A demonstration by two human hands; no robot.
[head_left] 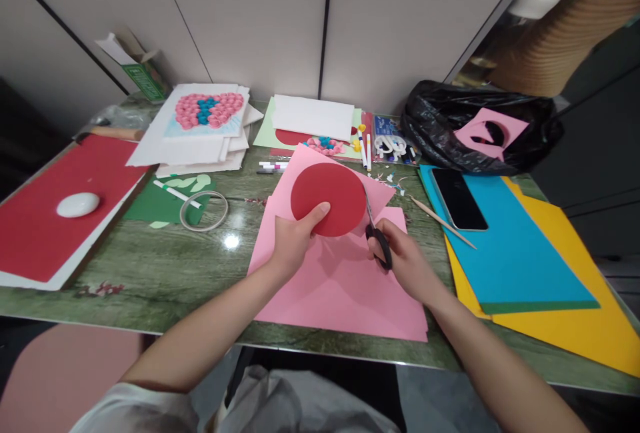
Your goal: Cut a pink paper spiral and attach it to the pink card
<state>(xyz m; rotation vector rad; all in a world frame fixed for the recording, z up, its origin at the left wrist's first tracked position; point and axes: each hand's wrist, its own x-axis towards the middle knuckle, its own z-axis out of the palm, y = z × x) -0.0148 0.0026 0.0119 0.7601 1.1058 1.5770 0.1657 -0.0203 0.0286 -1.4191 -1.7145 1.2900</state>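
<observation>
A red paper circle [330, 186] lies over a piece of pink paper [290, 165], and my left hand [296, 240] pinches both, thumb on top of the red. The fingers beneath are hidden. In my right hand [407, 261] are scissors with black handles [381, 246]. Their blades point away from me, at the right edge of the circle, on the pink paper. Below both hands, larger pink sheets [340, 293] rest on the green marbled table.
Blue paper [530, 253] over yellow sheets, a phone [459, 198] and a wooden stick [443, 221] lie right. A black plastic bag [425, 120] holds pink scraps. Leftward are a tape roll [224, 210], green paper [145, 201] and a white oval object [78, 204] on red paper.
</observation>
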